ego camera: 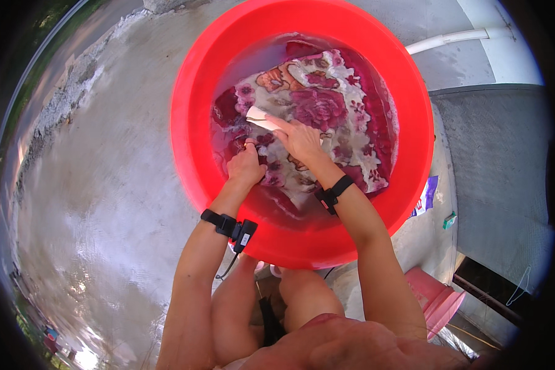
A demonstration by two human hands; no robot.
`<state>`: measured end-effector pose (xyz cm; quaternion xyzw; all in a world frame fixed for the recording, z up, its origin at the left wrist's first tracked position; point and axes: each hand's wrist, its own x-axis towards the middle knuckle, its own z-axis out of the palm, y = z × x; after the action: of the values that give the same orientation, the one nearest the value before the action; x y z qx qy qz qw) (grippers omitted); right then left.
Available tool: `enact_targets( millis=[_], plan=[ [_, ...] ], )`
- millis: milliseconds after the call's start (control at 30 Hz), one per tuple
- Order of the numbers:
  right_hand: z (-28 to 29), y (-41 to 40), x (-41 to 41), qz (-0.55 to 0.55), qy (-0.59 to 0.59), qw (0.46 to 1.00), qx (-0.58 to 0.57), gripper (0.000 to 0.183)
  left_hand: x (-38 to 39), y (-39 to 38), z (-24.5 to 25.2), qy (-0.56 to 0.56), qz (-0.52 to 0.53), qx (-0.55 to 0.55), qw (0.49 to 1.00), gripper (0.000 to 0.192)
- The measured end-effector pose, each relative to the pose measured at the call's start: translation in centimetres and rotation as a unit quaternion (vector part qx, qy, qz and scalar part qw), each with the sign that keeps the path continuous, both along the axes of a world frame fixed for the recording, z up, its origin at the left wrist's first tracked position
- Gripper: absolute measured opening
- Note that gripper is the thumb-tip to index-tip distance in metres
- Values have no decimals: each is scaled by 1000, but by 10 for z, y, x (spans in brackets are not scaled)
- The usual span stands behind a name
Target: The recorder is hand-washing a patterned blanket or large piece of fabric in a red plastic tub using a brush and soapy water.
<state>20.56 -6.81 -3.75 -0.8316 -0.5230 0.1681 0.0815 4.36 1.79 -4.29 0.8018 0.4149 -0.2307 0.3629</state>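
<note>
A large red plastic basin (305, 249) stands before me, holding water and a wet floral cloth (319, 108) in cream, pink and maroon. My right hand (300, 141) grips a pale scrubbing brush (259, 118), its body lying over the cloth left of the big pink rose print. The underside of the brush cannot be seen. Below and left of the brush, my left hand (246, 165) is closed on a maroon part of the cloth at the basin's left side. Each forearm wears a black strap with a small device.
Wet concrete floor (97, 185) spreads to the left. A purple and white packet (426, 196) and a small green box (449, 220) lie right of the basin. At the lower right are a pink bucket (432, 296) and a wire hanger (520, 286); a white pipe (448, 40) is at the upper right.
</note>
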Motion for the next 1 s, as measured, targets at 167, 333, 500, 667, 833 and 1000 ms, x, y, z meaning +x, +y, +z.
enact_targets(
  millis=[167, 333, 500, 667, 833, 1000],
  plan=[
    [1, -24, 51, -130, -22, 989, -69, 50, -2, 2, 1, -4, 10, 5, 1000, 75],
    [-7, -74, 85, -257, -51, 965, -1, 50, 2, -3, -9, -11, 6, 13, 1000, 75],
    [24, -22, 12, -104, 20, 994, 2, 50, -7, -1, -12, -7, 4, 36, 999, 74],
    [0, 1, 10, -50, 21, 998, -24, 48, -2, -3, -9, -19, 7, 19, 1000, 74],
    [-1, -50, 74, -152, -37, 987, -26, 47, -5, -2, -11, -9, 9, 15, 1000, 81],
    [-5, -145, 109, -288, 13, 955, -67, 69, -1, 2, 6, -2, 72, -19, 997, 118]
  ],
)
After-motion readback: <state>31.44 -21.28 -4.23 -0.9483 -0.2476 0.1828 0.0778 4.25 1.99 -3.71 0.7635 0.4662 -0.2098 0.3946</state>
